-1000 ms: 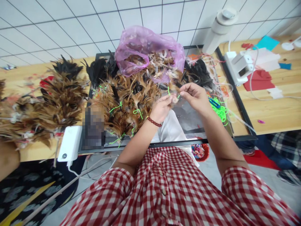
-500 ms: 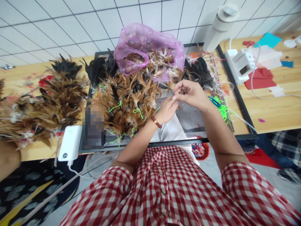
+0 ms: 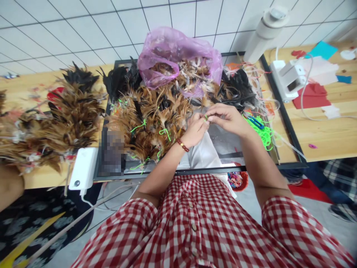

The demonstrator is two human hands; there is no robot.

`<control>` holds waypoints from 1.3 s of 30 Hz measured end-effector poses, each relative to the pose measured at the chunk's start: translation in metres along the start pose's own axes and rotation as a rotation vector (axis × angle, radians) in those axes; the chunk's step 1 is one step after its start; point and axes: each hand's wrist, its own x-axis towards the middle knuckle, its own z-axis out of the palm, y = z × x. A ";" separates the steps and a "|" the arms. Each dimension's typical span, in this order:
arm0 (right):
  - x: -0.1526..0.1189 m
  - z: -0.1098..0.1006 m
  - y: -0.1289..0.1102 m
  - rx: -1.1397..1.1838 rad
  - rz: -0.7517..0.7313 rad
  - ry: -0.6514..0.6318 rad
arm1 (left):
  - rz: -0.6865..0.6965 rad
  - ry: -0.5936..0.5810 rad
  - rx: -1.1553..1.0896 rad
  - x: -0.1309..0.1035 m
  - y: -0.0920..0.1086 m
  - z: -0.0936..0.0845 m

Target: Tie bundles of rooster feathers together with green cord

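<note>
My left hand [image 3: 196, 130], with a beaded bracelet at the wrist, is closed and meets my right hand over the black-edged tray [image 3: 237, 166]. My right hand [image 3: 227, 118] pinches with thumb and forefinger. A short bit of bright green string [image 3: 206, 117] shows between the fingertips of both hands; whatever else the left fingers hold is hidden. Left of the hands lies a heap of brown feather bunches [image 3: 150, 130], some tied with green string. A tangle of green string [image 3: 263, 132] lies right of my right forearm, with blue-handled snips [image 3: 256, 121] on it.
A purple plastic bag [image 3: 181, 41] of feathers stands at the tray's back. Black feathers [image 3: 240, 87] lie behind my right hand. More feathers [image 3: 75, 115] cover the table at left. A power bank [image 3: 83, 167], a white cylinder [image 3: 263, 37] and a power strip [image 3: 281, 80] stand around.
My right hand has come down slightly, its fingers closer over the left fingertips. More of the green string shows between them. The view has shifted a little.
</note>
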 end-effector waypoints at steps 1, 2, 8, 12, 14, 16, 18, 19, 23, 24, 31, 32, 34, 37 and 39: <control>0.000 0.001 -0.001 -0.006 0.010 0.015 | 0.001 0.009 0.010 0.000 0.000 0.000; -0.001 0.001 -0.002 -0.018 0.019 0.038 | -0.002 0.022 0.007 0.000 -0.001 0.000; -0.008 -0.001 -0.003 -0.024 0.058 0.116 | -0.062 0.204 -0.317 0.002 -0.008 0.002; -0.013 -0.004 0.001 -0.019 0.026 0.060 | -0.095 0.267 -0.433 0.002 -0.008 0.000; -0.013 -0.001 0.002 -0.055 -0.031 0.054 | -0.097 0.264 -0.406 0.002 -0.005 -0.001; -0.014 0.006 0.004 -0.133 -0.088 0.055 | -0.093 0.265 -0.358 0.001 -0.002 -0.001; -0.015 0.013 0.008 -0.241 -0.114 0.078 | -0.085 0.266 -0.317 0.001 0.000 0.000; -0.015 0.017 0.011 -0.300 -0.118 0.101 | -0.079 0.265 -0.304 0.001 0.000 0.000; -0.018 0.022 0.020 -0.499 -0.136 0.201 | -0.031 0.277 -0.263 0.001 -0.001 -0.002; -0.018 0.021 0.021 -0.528 -0.150 0.213 | -0.011 0.286 -0.232 0.001 -0.001 -0.003; -0.017 0.020 0.020 -0.605 -0.170 0.185 | 0.110 0.433 0.137 -0.001 0.010 -0.008; -0.017 0.021 0.019 -0.599 -0.154 0.191 | 0.107 0.451 0.142 -0.002 0.011 -0.007; -0.017 0.023 0.015 -0.579 -0.131 0.205 | 0.087 0.463 0.116 -0.003 0.010 -0.004; -0.017 0.024 0.009 -0.504 -0.097 0.238 | 0.065 0.485 0.073 -0.004 0.008 -0.001; -0.016 0.025 0.006 -0.442 -0.056 0.284 | 0.086 0.523 0.078 -0.005 0.007 -0.002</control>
